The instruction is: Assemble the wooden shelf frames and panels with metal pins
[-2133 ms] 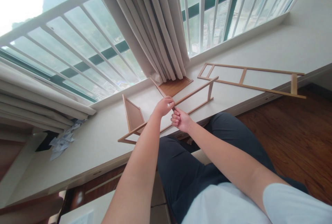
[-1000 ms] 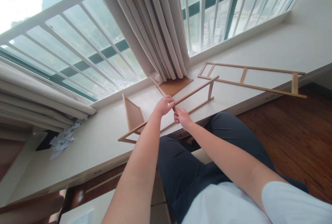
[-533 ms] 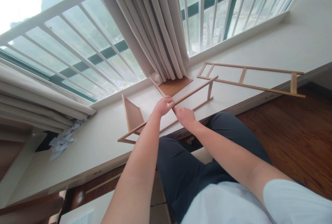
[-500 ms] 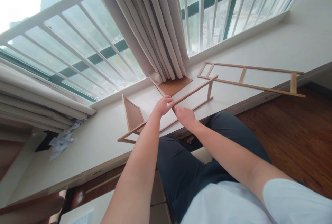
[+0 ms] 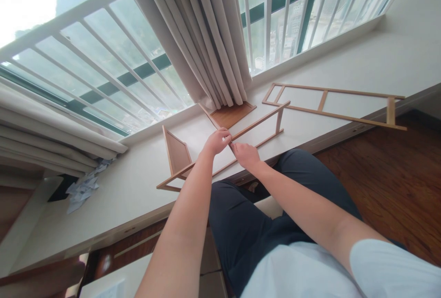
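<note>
A wooden shelf frame stands on its side on the white window ledge, its two long rails running left to right before me. One small wooden panel rises from its left end; another wooden panel meets it near the middle, partly behind the curtain. My left hand is closed on the frame at that middle joint. Just right of it, my right hand is closed with its fingertips against the same joint. Whatever my right fingers pinch is hidden.
A separate ladder-like wooden frame lies at the right, one end jutting past the ledge's edge. Grey curtains hang down to the ledge. Crumpled papers lie at the left. White bars guard the windows.
</note>
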`<move>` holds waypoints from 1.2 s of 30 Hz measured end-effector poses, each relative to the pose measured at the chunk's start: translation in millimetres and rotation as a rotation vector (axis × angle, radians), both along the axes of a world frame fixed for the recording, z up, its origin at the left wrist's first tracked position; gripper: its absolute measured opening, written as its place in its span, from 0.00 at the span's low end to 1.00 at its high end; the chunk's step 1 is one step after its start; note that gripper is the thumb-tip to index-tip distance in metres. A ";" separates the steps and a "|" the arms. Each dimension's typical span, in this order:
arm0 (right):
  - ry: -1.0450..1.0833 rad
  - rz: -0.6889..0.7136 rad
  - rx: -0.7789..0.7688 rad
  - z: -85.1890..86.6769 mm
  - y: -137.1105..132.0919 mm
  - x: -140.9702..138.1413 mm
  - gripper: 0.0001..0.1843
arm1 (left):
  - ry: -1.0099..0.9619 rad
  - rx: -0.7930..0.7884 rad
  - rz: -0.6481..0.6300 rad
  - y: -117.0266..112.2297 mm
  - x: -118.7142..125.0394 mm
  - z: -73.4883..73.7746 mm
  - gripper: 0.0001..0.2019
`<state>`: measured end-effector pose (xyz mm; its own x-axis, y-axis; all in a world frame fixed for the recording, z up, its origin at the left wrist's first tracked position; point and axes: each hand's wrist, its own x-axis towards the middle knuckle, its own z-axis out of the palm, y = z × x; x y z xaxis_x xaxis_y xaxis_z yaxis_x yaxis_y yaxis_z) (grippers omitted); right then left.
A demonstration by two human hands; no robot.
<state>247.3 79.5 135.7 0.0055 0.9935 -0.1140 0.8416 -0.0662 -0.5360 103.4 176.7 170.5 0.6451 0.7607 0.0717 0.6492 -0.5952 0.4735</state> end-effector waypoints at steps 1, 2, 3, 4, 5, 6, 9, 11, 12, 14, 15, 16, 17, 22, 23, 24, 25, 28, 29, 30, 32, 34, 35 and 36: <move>0.021 -0.002 -0.003 -0.7 0.5 0.0 0.31 | 0.001 0.001 -0.002 0.0 0.0 0.1 0.14; 0.045 -0.006 -0.005 -1.4 1.2 0.0 0.31 | 0.001 0.003 -0.005 0.0 0.0 0.2 0.14; 0.073 -0.011 -0.008 -2.3 2.0 0.0 0.30 | 0.000 0.004 -0.006 0.0 -0.1 0.2 0.14; 0.107 -0.018 -0.010 -3.5 3.1 0.0 0.30 | -0.002 0.005 -0.006 0.0 -0.1 0.3 0.14; 0.151 -0.024 -0.009 -4.9 4.3 -0.1 0.30 | -0.004 0.005 -0.006 0.0 -0.2 0.3 0.14; 0.205 -0.028 -0.004 -6.7 5.7 -0.2 0.29 | -0.004 0.007 -0.006 -0.1 -0.3 0.3 0.14; 0.433 -0.045 0.020 -14.3 10.0 -1.7 0.27 | 0.003 0.015 -0.005 -0.5 -0.4 0.3 0.14; 0.636 -0.079 0.004 -20.2 12.5 -4.6 0.27 | 0.008 0.019 -0.001 -1.0 -0.3 0.5 0.14; 0.748 -0.102 -0.022 -23.0 13.4 -6.6 0.28 | 0.010 0.020 0.000 -1.3 -0.3 0.6 0.14; 0.983 -0.153 -0.090 -26.8 14.2 -11.3 0.27 | 0.013 0.017 0.002 -1.9 -0.3 0.8 0.14; 1.099 -0.180 -0.124 -27.7 14.1 -13.6 0.27 | 0.013 0.016 0.002 -2.1 -0.4 0.9 0.14; 1.205 -0.203 -0.155 -27.8 13.7 -15.7 0.27 | 0.012 0.015 0.002 -2.2 -0.5 0.9 0.14; 1.297 -0.222 -0.181 -27.3 13.0 -17.4 0.26 | 0.010 0.014 0.001 -2.2 -0.7 0.8 0.14; 1.560 -0.237 -0.310 -19.0 7.8 -18.9 0.25 | 0.008 0.017 -0.011 -1.3 -0.9 -0.1 0.14; 1.603 -0.233 -0.346 -17.0 6.8 -18.4 0.25 | 0.005 0.016 -0.013 -1.2 -0.9 -0.3 0.14; 1.648 -0.230 -0.383 -15.0 6.0 -17.8 0.25 | 0.002 0.017 -0.015 -1.1 -0.8 -0.5 0.14; 1.692 -0.228 -0.419 -13.0 5.3 -17.3 0.25 | 0.000 0.017 -0.016 -1.0 -0.7 -0.5 0.14; 1.806 -0.232 -0.502 -7.8 3.4 -16.7 0.25 | -0.001 0.021 -0.019 -0.9 -0.4 -0.5 0.14; 1.839 -0.236 -0.520 -6.4 3.0 -16.8 0.25 | -0.001 0.022 -0.018 -0.8 -0.2 -0.4 0.14; 1.873 -0.239 -0.535 -5.4 2.5 -17.0 0.25 | -0.003 0.022 -0.017 -0.7 -0.1 -0.4 0.14; 1.948 -0.238 -0.558 -4.1 1.8 -17.3 0.25 | -0.006 0.018 -0.018 -0.5 0.1 -0.3 0.14; 2.018 -0.232 -0.574 -3.5 1.3 -17.7 0.25 | -0.008 0.016 -0.019 -0.5 0.2 -0.2 0.14; 2.041 -0.231 -0.577 -3.4 1.0 -17.8 0.25 | -0.010 0.016 -0.019 -0.5 0.1 -0.2 0.14; 2.050 -0.232 -0.577 -3.2 0.8 -18.0 0.25 | -0.011 0.016 -0.019 -0.6 0.1 -0.1 0.13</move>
